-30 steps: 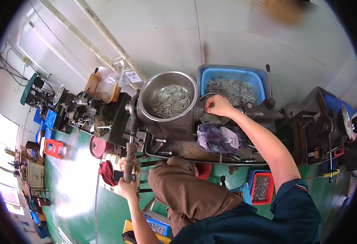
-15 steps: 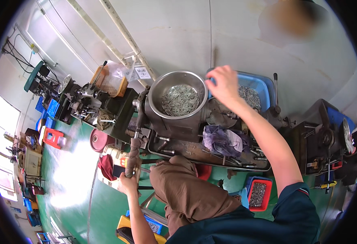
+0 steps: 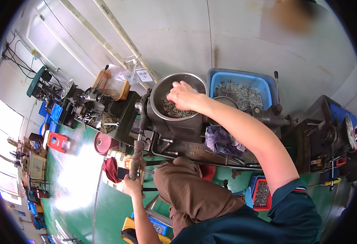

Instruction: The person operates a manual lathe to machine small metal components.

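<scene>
My left hand (image 3: 132, 185) is closed around the lower end of a lever handle (image 3: 136, 157) wrapped in brown cloth or tape. This lever rises to the machine (image 3: 177, 129) in front of me. A round steel bowl (image 3: 154, 94) sits on top of the machine. My right hand (image 3: 181, 96) is inside the bowl, its fingers bent down and closed at the small, slim metal pins (image 3: 171, 110). The hand hides its fingertips and part of the pile, so what they pinch does not show.
Right of the bowl stands a blue plastic basket (image 3: 270, 90) of small metal parts. A purple rag (image 3: 223, 140) lies on the machine's tray (image 3: 194, 151). A red bin (image 3: 269, 202) of parts is on the floor. More machines (image 3: 93, 97) line the left side.
My right hand has moved left and down from above the blue basket's near edge into the steel bowl. My left hand stays on the lever handle.
</scene>
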The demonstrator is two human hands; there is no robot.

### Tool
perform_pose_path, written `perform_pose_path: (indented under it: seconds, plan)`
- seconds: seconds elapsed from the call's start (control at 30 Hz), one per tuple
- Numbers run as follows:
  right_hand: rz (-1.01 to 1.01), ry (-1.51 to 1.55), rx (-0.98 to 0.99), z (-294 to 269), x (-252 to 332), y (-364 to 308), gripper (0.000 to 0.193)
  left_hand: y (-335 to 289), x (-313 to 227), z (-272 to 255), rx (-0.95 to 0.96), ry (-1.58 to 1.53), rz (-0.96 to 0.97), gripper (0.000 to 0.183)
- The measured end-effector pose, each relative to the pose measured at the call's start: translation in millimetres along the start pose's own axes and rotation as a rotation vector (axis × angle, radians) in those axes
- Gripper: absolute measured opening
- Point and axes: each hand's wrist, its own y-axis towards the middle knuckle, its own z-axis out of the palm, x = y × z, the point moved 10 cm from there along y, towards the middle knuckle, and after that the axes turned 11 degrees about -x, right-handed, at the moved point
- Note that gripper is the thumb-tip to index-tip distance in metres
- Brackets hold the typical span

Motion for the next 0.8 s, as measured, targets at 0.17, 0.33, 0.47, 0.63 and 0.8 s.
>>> perform_pose_path:
  seconds: [0.17,0.33,0.47,0.63,0.8]
  plan:
    - [0.217,0.156,0.005,-6,-34,-8,0.008,1,4,5,0.022,-0.008,-0.016,0.022]
    - [0.421,0.435,-0.219,-36,-60,-23,0.008,1,2,3,0.027,-0.004,-0.016,0.022]
    - [0.47,0.49,-0.228,-64,-71,-38,0.012,0,2,0,0.009,0.004,-0.009,0.023]
    - [0.755,0.536,-0.35,-71,-127,-99,0.011,1,2,3,-0.004,-0.004,0.005,0.022]
    - [0.898,0.589,-0.137,1,-132,-161,0.015,2,11,6,-0.039,-0.005,-0.01,0.024]
